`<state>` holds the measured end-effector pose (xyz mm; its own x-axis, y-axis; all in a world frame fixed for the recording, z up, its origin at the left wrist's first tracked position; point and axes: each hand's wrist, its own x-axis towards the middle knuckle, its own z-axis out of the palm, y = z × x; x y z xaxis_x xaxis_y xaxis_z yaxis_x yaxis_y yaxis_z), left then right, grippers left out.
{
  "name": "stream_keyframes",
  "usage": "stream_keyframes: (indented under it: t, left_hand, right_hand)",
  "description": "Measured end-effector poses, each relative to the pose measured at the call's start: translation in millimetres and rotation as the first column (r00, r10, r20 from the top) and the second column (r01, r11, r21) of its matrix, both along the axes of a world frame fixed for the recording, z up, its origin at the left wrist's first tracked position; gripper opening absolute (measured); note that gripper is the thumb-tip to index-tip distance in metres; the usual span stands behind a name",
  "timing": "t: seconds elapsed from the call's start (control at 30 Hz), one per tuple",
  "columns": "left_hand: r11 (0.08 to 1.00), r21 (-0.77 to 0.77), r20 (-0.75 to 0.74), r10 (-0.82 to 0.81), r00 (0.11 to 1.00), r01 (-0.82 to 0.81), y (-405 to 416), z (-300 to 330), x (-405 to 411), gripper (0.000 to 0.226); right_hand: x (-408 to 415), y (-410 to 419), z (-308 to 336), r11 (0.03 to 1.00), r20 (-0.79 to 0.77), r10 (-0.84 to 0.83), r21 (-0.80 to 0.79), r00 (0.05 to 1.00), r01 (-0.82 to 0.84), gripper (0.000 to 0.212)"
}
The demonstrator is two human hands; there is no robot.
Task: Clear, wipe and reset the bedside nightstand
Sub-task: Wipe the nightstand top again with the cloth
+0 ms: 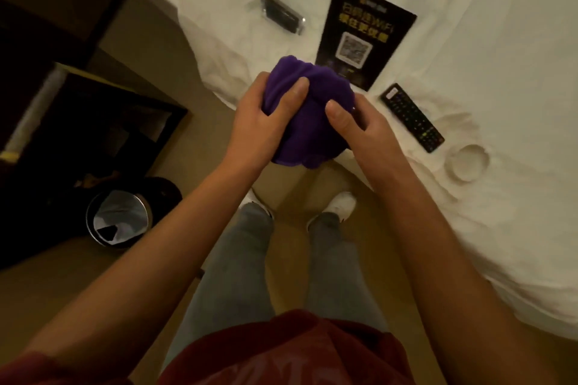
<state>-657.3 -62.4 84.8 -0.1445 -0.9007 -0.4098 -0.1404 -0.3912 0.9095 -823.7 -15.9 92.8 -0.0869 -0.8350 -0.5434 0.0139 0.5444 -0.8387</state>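
Note:
A bunched purple cloth [309, 134] is held in front of me over the bed's edge. My left hand [259, 122] grips its left side and my right hand [359, 128] grips its right side. On the white bed [469, 40] lie a black WiFi card with a QR code [366, 28], a black remote control [411, 117], a clear acrylic stand [283, 11] and a round white ashtray [467, 162]. The dark nightstand [93, 122] stands at the left, its inside in shadow.
A round bin with a plastic liner [120, 217] sits on the tan floor beside the nightstand. My two feet in white shoes [334, 205] stand close to the bed's edge. Dark furniture fills the upper left corner.

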Motion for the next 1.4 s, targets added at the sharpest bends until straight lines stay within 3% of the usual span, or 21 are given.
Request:
stream_keyframes:
  t: [0.1, 0.23, 0.3, 0.4, 0.53, 0.63, 0.73, 0.97, 1.27, 1.4]
  left_hand:
    - [0.994, 0.018, 0.011, 0.107, 0.994, -0.108, -20, -1, 62, 0.055]
    - [0.961, 0.027, 0.006, 0.275, 0.961, -0.275, -40, 4, 149, 0.027]
    - [0.939, 0.007, 0.033, 0.343, 0.939, -0.344, -47, 6, 192, 0.021]
    - [0.912, 0.035, 0.046, 0.406, 0.913, -0.408, -57, 7, 247, 0.031]
    - [0.866, 0.12, 0.027, 0.486, 0.873, -0.486, -67, -8, 307, 0.041]
    - [0.779, 0.231, -0.009, 0.601, 0.799, -0.583, -66, -23, 337, 0.059]
    - [0.68, 0.344, -0.09, 0.71, 0.698, -0.648, -75, -36, 356, 0.055]
    - [0.609, 0.201, 0.045, 0.777, 0.628, -0.768, -132, -70, 415, 0.059]
    - [0.538, 0.046, 0.211, 0.818, 0.535, -0.842, -174, -115, 448, 0.063]
    - [0.554, -0.021, 0.425, 0.758, 0.494, -0.832, -165, -126, 442, 0.061]
  right_hand:
    - [71, -27, -4, 0.991, 0.03, 0.131, 0.018, 0.991, -0.132, 0.054]
    - [165, -67, 0, 0.974, 0.052, 0.226, 0.009, 0.973, -0.226, 0.034]
    - [207, -85, 2, 0.966, 0.039, 0.259, -0.008, 0.965, -0.259, 0.034]
    - [263, -109, -4, 0.961, 0.004, 0.274, -0.044, 0.962, -0.274, 0.042]
    - [322, -149, -21, 0.946, -0.005, 0.316, -0.073, 0.949, -0.316, 0.033]
    - [361, -181, -35, 0.922, 0.005, 0.378, -0.089, 0.926, -0.376, 0.033]
    - [396, -208, -55, 0.893, 0.014, 0.445, -0.087, 0.896, -0.442, 0.036]
    - [477, -265, -106, 0.827, -0.127, 0.558, 0.001, 0.82, -0.563, 0.075]
    - [538, -316, -142, 0.733, -0.253, 0.654, -0.023, 0.713, -0.68, 0.094]
    - [534, -315, -145, 0.607, -0.462, 0.683, -0.071, 0.565, -0.792, 0.087]
